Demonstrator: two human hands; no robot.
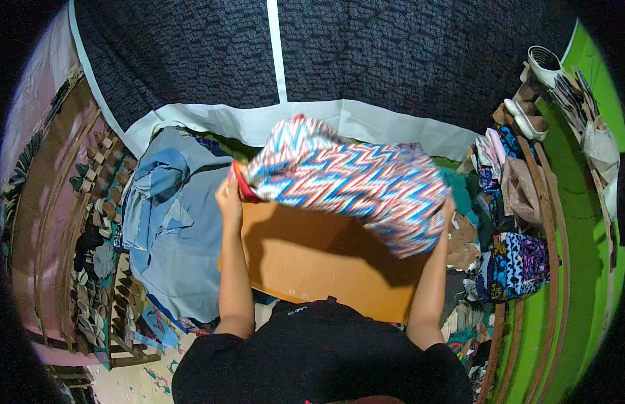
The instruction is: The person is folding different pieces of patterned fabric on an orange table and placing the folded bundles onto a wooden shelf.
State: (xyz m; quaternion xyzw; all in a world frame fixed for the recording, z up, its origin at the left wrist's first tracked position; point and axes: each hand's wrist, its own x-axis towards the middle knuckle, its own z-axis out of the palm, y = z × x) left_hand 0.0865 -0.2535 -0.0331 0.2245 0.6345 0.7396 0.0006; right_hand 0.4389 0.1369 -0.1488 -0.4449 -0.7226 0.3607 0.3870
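Stretched between both my hands is a red, white and blue zigzag-patterned cloth (353, 178), held up over an orange-brown board or tabletop (302, 266). My left hand (229, 193) grips its left end, where a red and orange edge shows. At the opposite end my right hand (449, 207) closes on the cloth; its fingers are partly hidden and blurred. The cloth's right part hangs lower and is smeared by motion. Whether it is a sewn garment I cannot tell.
Blue-grey fabric and denim (174, 202) lie heaped to the left, beside racks of shoes (97, 269). Folded patterned cloths (521, 266) are stacked at the right, near more shoes (524, 121). A dark patterned curtain (366, 60) with a pale border hangs ahead.
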